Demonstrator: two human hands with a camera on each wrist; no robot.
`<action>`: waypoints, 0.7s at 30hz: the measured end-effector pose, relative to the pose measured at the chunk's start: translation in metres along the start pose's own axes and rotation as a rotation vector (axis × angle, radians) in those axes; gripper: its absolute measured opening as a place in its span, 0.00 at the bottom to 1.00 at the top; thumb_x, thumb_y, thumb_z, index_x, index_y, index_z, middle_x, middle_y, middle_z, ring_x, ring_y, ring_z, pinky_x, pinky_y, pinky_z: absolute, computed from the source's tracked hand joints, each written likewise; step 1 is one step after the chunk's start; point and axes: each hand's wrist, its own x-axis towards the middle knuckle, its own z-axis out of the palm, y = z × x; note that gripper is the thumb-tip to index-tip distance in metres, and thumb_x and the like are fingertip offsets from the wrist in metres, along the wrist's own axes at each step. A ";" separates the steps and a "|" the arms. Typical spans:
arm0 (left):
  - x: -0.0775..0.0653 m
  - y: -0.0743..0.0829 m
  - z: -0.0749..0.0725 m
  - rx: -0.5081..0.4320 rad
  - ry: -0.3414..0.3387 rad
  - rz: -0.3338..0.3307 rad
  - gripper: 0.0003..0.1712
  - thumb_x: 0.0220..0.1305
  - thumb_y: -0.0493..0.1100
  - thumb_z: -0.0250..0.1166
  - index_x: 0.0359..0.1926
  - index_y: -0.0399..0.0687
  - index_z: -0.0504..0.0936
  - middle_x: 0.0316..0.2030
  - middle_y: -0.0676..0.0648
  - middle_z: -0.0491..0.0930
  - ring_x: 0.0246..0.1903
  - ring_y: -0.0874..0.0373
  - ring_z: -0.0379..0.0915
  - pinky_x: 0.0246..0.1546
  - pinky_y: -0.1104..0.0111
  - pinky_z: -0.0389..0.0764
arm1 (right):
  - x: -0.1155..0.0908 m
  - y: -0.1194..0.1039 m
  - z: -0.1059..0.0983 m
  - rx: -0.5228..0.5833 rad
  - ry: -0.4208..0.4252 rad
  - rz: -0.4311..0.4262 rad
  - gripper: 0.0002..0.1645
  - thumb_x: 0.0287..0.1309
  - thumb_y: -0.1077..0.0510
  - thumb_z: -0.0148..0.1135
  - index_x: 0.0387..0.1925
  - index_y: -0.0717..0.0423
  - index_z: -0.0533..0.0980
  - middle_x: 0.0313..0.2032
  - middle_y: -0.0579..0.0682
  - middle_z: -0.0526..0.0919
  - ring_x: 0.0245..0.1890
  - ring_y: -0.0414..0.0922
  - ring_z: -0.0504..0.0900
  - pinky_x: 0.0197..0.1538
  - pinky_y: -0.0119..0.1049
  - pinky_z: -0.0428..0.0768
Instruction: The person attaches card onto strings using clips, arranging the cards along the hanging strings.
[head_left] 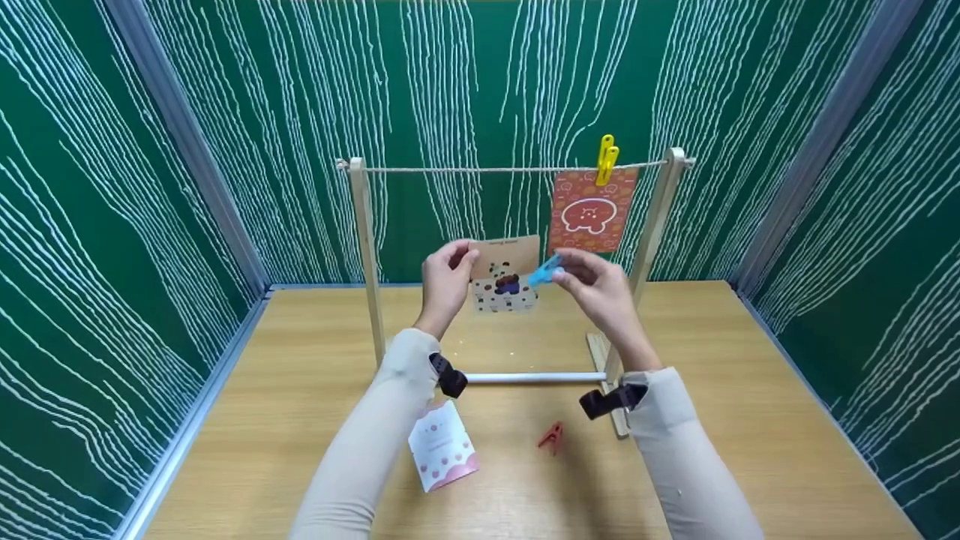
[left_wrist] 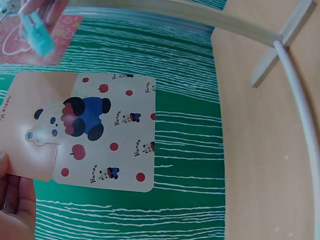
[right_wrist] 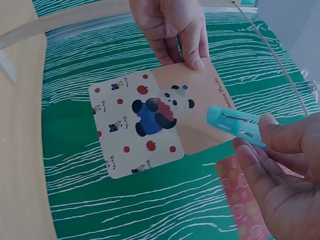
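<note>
My left hand (head_left: 448,277) pinches a panda card (head_left: 506,274) by its left edge, thumb in front and fingers behind. Peach on one half and white with red apples on the other, the card (left_wrist: 102,130) shows a panda in blue trousers. Between the thumb and fingers of my right hand (head_left: 600,289) is a light blue clothespin (head_left: 544,270), its tip close to the card's right side. In the right wrist view the clothespin (right_wrist: 235,124) overlaps the card's peach part. Both hands are below the rope (head_left: 465,170).
A red bear card (head_left: 589,214) hangs from the rope by a yellow clothespin (head_left: 606,161), near the right wooden post (head_left: 651,232). On the table lie a white and pink card (head_left: 442,446) and a red clothespin (head_left: 551,437). A white bar (head_left: 532,377) runs low between the posts.
</note>
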 end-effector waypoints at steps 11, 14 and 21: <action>0.015 0.025 0.002 -0.050 0.029 0.060 0.14 0.67 0.43 0.59 0.51 0.45 0.82 0.45 0.46 0.82 0.41 0.58 0.75 0.45 0.72 0.80 | 0.019 -0.032 -0.012 0.023 0.069 -0.104 0.22 0.60 0.64 0.62 0.56 0.63 0.75 0.49 0.62 0.82 0.40 0.32 0.82 0.46 0.25 0.80; 0.018 0.031 0.003 -0.062 0.029 0.077 0.15 0.67 0.42 0.59 0.51 0.44 0.81 0.46 0.46 0.82 0.43 0.58 0.76 0.47 0.72 0.80 | 0.023 -0.039 -0.014 0.014 0.097 -0.123 0.20 0.61 0.63 0.61 0.55 0.62 0.76 0.50 0.60 0.82 0.42 0.33 0.82 0.47 0.25 0.80; 0.025 0.041 0.006 -0.071 0.036 0.107 0.14 0.66 0.42 0.59 0.51 0.44 0.82 0.46 0.46 0.82 0.43 0.59 0.76 0.47 0.73 0.79 | 0.030 -0.048 -0.015 0.019 0.133 -0.177 0.20 0.61 0.62 0.61 0.54 0.62 0.77 0.49 0.58 0.82 0.43 0.35 0.83 0.48 0.25 0.80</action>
